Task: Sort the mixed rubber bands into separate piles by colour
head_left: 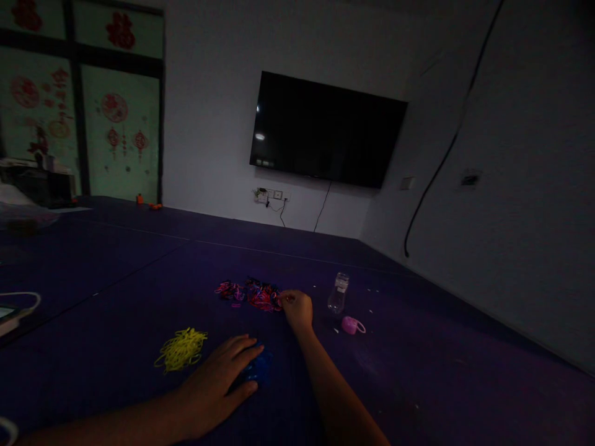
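A loose pile of mixed red, pink and dark rubber bands point(263, 297) lies on the purple surface. At its right end my right hand point(296, 306) is closed in a pinch on a band there, though the fingertips are partly hidden. My left hand point(227, 368) lies low with its fingers spread, resting against a small heap of blue rubber bands point(260, 367) that it partly covers. Left of that hand sits a tangled heap of yellow rubber bands point(183, 349).
A clear bottle point(338, 293) stands right of my right hand, with a pink ringed cap point(352, 325) beside it. Small white scraps dot the purple surface point(418, 365). A device with a white cable point(10, 317) is at the left edge. A television point(328, 130) hangs on the wall.
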Demonstrator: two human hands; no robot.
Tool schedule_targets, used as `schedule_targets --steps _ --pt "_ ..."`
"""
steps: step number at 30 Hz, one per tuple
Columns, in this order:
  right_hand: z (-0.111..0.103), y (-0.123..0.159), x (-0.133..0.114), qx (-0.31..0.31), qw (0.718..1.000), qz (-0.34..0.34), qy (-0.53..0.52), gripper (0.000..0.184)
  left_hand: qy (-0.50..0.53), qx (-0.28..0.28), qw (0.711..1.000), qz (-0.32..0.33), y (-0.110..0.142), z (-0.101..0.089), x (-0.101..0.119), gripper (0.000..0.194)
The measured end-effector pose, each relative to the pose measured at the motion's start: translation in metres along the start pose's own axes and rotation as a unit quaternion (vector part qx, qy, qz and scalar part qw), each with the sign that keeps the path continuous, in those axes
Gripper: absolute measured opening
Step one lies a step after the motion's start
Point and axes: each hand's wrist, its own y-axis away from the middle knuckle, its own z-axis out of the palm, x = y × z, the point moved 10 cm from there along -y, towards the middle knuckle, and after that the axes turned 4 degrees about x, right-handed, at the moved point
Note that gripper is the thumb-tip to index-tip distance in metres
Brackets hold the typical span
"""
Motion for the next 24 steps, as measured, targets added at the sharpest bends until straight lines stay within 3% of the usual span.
schedule_targets --steps 7,13,24 --pt "-0.003 -0.001 -0.01 -0.005 0.999 -0.04 0.0 0.016 -0.006 0.008 1.0 0.01 0.001 -0.003 0.004 0.049" --pt "-0.003 0.002 -0.005 -0.004 0.999 -0.015 0.032 0.015 -0.001 0.014 1.0 0.014 0.001 -0.002 0.002 0.05" --pt "0.003 0.001 0.005 -0.02 1.0 0.007 -0.007 0.017 0.003 0.014 1.0 0.013 0.001 -0.002 0.002 0.05"
